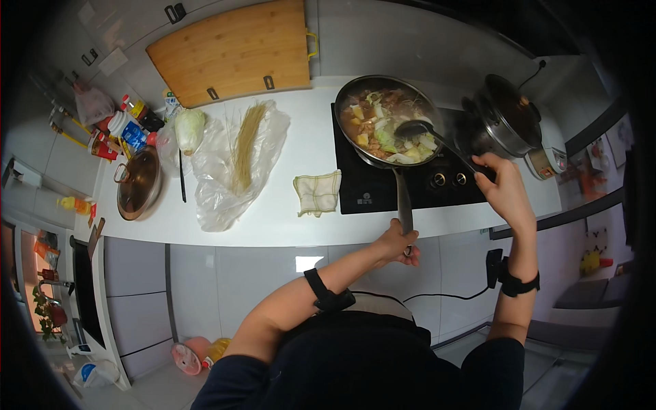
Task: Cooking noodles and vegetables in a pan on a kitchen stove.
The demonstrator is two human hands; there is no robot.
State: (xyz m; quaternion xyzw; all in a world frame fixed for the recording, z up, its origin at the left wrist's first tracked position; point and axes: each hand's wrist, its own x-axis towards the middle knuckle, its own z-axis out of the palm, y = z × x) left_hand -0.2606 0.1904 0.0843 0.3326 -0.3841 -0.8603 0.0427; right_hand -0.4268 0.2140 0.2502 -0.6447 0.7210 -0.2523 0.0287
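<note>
My left hand (pixel 398 243) is closed around the handle (pixel 403 192) of a frying pan on the black cooktop (pixel 369 189). Inside the pan (pixel 338 115) lies a stew (pixel 384 125) of cabbage pieces, yellowish chunks and browned bits in broth. My right hand (pixel 502 187) grips the dark handle of a cooking ladle (pixel 414 129), whose head rests among the food at the pan's right side. Part of the ladle's head is down in the stew.
Left of the cooktop lie a folded checked cloth (pixel 318 192), dry noodles (pixel 248 148) on a plastic bag (pixel 215 205), a cabbage (pixel 189 130) and a glass lid (pixel 138 179). A stacked steel pot (pixel 507 123) and a white appliance (pixel 551 154) stand right. A cutting board (pixel 236 51) leans behind.
</note>
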